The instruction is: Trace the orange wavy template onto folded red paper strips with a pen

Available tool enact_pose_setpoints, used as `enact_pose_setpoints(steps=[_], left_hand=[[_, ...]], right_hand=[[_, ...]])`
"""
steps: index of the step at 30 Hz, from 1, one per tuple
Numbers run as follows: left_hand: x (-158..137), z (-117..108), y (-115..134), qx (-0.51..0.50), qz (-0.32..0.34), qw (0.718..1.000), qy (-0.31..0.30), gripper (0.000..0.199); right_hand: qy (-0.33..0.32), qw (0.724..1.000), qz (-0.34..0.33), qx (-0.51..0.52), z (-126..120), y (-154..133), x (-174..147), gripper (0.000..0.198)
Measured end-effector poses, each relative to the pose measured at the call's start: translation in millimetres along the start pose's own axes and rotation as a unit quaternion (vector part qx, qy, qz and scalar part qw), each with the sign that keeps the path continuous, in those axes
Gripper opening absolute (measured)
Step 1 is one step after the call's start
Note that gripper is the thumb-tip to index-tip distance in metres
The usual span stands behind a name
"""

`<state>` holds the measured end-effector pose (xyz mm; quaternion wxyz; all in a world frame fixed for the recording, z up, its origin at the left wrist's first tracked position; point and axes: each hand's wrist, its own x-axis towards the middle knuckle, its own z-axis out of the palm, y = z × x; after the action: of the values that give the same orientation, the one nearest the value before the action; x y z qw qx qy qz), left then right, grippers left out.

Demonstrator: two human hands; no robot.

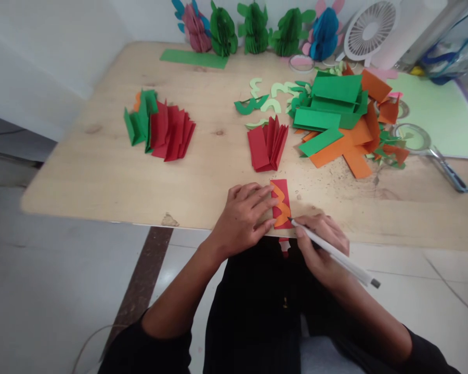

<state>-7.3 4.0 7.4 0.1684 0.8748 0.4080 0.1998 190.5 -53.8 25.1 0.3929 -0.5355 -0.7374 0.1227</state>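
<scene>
Left hand (pixel 246 212): fingers spread and flat, gripping nothing, resting on the red card (pixel 284 186) and its orange cutout (pixel 283 208).
Right hand (pixel 323 239): fingers closed round the white pen (pixel 343 258), tip at the cutout's right side.
Red card: at the desk's (pixel 218 174) near edge, between the hands, beneath the wavy cutout.
Folded red papers (pixel 262 150): just beyond the card.
Green-and-red stack (pixel 167 130): toward the desk's left edge.
Far edge: five paper figures (pixel 256 31) in a row.
</scene>
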Motion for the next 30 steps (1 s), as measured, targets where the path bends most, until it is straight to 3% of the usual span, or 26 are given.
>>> enact_pose_setpoints(steps=[4,11,30], left_hand=[[0,0,0,-0.013,-0.005,1.0,-0.003,0.036],[1,-2,1,-0.022,-0.013,1.0,-0.008,0.035],[5,-9,1,0.042,0.039,0.998,-0.004,0.032]], right_hand=[[-0.033,0.998,-0.052,-0.01,4,1,2,0.019],[-0.031,0.992,-0.101,-0.065,8,6,2,0.023],[-0.005,0.985,-0.141,-0.097,12,8,0,0.019]])
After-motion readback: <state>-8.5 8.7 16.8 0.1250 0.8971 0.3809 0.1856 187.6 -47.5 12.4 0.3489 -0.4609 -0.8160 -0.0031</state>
